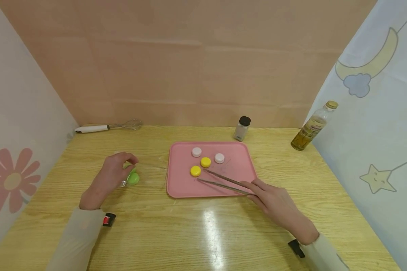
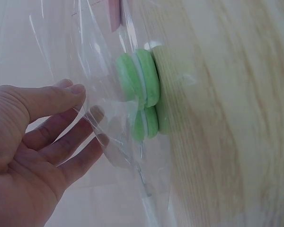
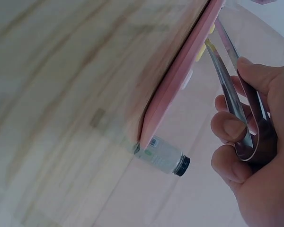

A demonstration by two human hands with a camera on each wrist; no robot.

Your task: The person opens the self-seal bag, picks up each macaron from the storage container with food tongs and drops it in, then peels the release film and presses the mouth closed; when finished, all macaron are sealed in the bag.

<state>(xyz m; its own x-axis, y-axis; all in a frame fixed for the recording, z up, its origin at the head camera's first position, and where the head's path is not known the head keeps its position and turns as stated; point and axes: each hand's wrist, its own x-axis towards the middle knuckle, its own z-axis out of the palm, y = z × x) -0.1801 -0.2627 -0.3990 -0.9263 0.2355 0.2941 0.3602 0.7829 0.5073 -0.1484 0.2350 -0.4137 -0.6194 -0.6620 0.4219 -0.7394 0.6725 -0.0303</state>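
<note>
My left hand (image 1: 111,174) pinches the edge of a clear plastic bag (image 2: 87,56) between thumb and fingertips. Two green macarons (image 2: 149,78) lie inside that bag on the table, just beyond the fingers. My right hand (image 1: 274,201) holds metal tongs (image 1: 224,186), thumb on one arm and fingers around the other. The tongs' tips are apart over a pink tray (image 1: 179,188), close to the nearer yellow macaron (image 1: 195,171), with nothing between them. A second yellow macaron (image 1: 205,162) and two white macarons (image 1: 196,152) also sit on the tray.
Behind the tray stands a small black-capped jar (image 1: 241,130). An oil bottle (image 1: 310,128) is at the back right, by the side wall. A whisk (image 1: 101,128) with a white handle lies along the back left edge of the wooden table (image 1: 169,233).
</note>
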